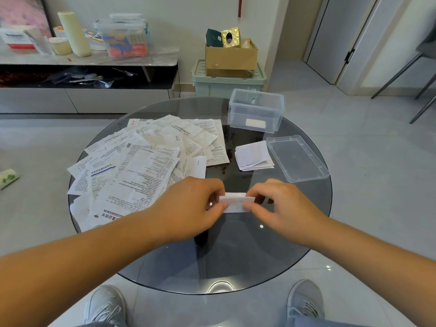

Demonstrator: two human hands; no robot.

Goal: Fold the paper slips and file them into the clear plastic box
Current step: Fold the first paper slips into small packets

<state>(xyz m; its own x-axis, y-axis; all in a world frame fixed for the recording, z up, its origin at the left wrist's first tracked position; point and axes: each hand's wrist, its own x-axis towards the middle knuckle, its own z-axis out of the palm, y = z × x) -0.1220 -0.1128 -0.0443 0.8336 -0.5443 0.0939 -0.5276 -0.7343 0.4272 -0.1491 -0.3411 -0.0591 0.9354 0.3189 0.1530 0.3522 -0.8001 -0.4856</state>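
Observation:
A small folded white paper slip (236, 202) is held just above the round glass table (236, 256), near its middle front. My left hand (191, 206) pinches the slip's left end and my right hand (280, 206) pinches its right end. A wide heap of unfolded printed paper slips (146, 161) covers the table's left half. A short stack of folded slips (253, 155) lies right of the heap. The clear plastic box (256, 109) stands open at the back right with one folded slip (255, 123) inside. Its clear lid (297, 158) lies flat by the right edge.
Behind the table stand a green storage bin (226, 83) with a cardboard box (231, 57) on top, and a low cabinet (87, 60) carrying containers. Chair legs (405, 74) show at the far right. A small green packet (8, 178) lies on the floor at left.

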